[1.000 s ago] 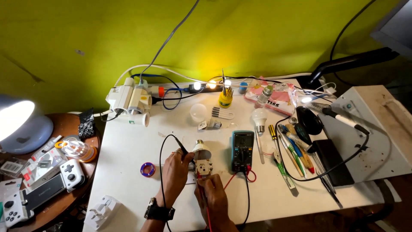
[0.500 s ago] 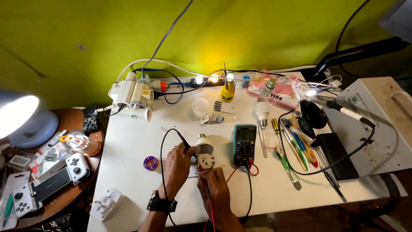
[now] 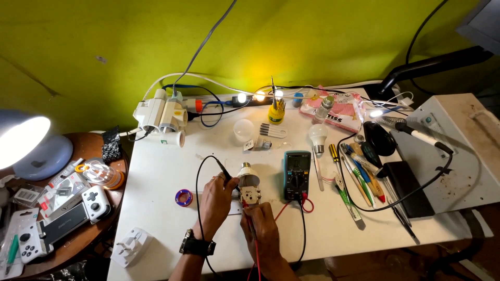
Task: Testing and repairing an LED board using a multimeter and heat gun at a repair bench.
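Left forearm: enters from the bottom edge, angled up and slightly right; bare, with a dark watch strapped at the wrist.
Left hand (image 3: 214,200): back facing the camera, fingers curled inward, thumb and forefinger pinched together at the upper right of the hand.
Right forearm: comes up from the bottom edge, mostly cut off by the frame.
Right hand (image 3: 262,228): lower than and just right of the left, knuckles up, fingers closed in a pinch pointing up.
Spacing: hands near each other, fingertips close but apart.
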